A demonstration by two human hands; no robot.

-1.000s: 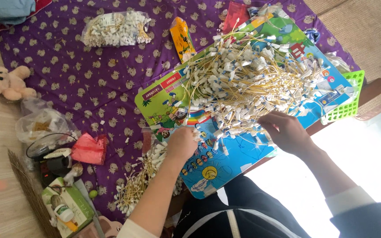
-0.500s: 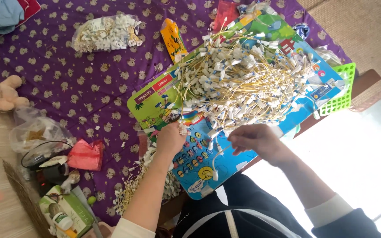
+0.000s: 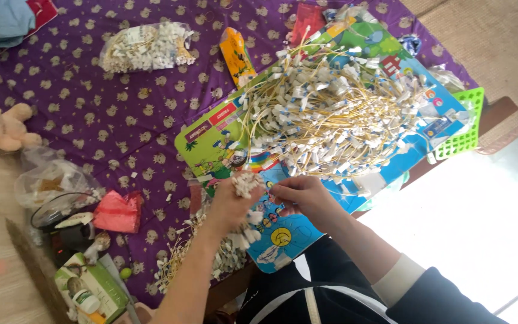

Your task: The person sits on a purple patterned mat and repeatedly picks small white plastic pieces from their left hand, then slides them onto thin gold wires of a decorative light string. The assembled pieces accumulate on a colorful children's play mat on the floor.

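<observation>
A big heap of yellow strings with small white tags (image 3: 337, 114) lies on a colourful picture board (image 3: 211, 138). My left hand (image 3: 230, 204) is closed around a bunch of white tags (image 3: 246, 182), their strings hanging down below the fist. My right hand (image 3: 298, 195) is just to its right, fingers pinched on a tag string at the near edge of the heap. Another bundle of tagged strings (image 3: 196, 258) lies under my left forearm.
A clear bag of tags (image 3: 142, 48) lies on the purple patterned cloth (image 3: 91, 120). An orange packet (image 3: 237, 57), a green basket (image 3: 464, 139), a red pouch (image 3: 118, 211), a teddy bear (image 3: 1, 127) and a green box (image 3: 85, 291) lie around.
My right hand has drawn back from the heap toward my left hand. My left hand has lifted with the bunch of tags.
</observation>
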